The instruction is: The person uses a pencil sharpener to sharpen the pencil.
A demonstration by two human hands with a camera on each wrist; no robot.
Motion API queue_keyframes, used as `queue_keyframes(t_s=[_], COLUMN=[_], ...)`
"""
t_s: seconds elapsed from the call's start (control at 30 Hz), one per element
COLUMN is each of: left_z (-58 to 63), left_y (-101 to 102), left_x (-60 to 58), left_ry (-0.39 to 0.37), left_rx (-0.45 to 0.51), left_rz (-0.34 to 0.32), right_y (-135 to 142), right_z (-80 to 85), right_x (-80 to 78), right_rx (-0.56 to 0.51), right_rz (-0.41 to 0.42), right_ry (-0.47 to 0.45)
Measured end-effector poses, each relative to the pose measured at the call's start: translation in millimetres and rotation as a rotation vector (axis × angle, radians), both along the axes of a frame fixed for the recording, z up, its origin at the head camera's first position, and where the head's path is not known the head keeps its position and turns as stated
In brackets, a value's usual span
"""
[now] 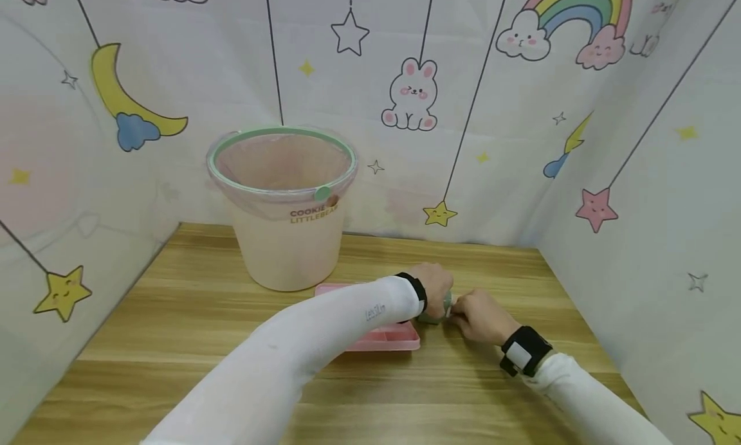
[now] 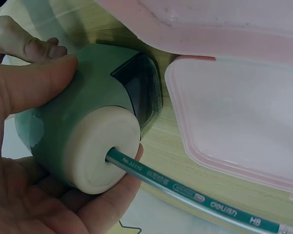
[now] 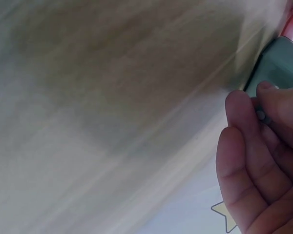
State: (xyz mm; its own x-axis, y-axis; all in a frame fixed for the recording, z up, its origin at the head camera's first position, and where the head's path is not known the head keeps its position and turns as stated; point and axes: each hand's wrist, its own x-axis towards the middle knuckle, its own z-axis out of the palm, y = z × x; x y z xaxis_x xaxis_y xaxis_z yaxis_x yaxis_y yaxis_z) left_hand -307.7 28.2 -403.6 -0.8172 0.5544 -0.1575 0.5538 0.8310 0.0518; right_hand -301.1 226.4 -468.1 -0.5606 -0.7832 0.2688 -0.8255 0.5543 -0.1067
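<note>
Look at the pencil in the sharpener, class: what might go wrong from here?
The pencil sticks out with no hand gripping it, so it might slip or spin. The green pencil sharpener could twist in the left hand if the right hand, pinching what looks like its crank, pushes hard.

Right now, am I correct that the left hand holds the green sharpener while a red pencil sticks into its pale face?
Not quite: the pencil is green, as the left wrist view shows; the left hand does hold the sharpener, the pencil in its pale face.
</note>
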Motion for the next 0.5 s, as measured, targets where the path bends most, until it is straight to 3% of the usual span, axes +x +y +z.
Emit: queue_keyframes(t_s=[0.17, 0.5], left_z=[-3.0, -4.7], left_y=[2, 3], left_x=[-1.5, -3.5], left_ry=[0.029, 0.008], left_rx=[-0.003, 0.003], left_rz=[-0.019, 0.002], right_y=[2, 2], right_z=[6.2, 32.1], right_x=[5.1, 17.6], right_rx=[0.005, 0.012], right_rz=[0.007, 0.044], right_ry=[-0.031, -0.077])
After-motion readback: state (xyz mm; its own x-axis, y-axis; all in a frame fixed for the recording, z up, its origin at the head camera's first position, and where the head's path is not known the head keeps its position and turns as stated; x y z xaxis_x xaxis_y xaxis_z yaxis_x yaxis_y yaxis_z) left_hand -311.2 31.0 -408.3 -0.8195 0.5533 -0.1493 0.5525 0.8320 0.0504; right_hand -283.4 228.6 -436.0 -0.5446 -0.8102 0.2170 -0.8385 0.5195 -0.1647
